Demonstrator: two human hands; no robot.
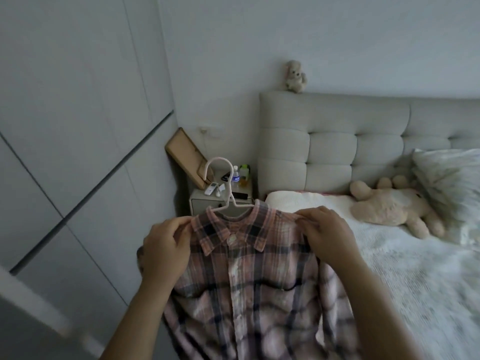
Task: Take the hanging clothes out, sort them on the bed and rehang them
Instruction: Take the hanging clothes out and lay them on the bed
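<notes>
While both hands were raised in front of the person, a pink plaid shirt point(246, 268) hung between them on a white hanger point(225, 193), buttoned at the collar, its lower part dropping out of view at the bottom edge. Left hand point(166, 245): fingers curled, thumb and fingertips pinching the shirt's left shoulder just beside the collar. Right hand point(324, 232): fingers likewise curled, pinching the fabric at the right shoulder. Hanger hook stood upright above the collar, free of any rail; its arms ran inside the neck opening. Shirt was held in the air near the bed's point(415, 281) left edge, not resting on it. Bed carried a white cover, a white pillow point(293, 201) at the padded headboard point(332, 141), and a cream plush toy point(389, 206) lying beside a patterned pillow point(452, 183). A small plush point(294, 76) sat on top of the headboard. Behind the hanger stood a nightstand point(207, 206) with a bottle point(235, 175), a remote point(211, 188) and other small items too blurred to identify. White wardrobe doors point(78, 126) filled the left side.
</notes>
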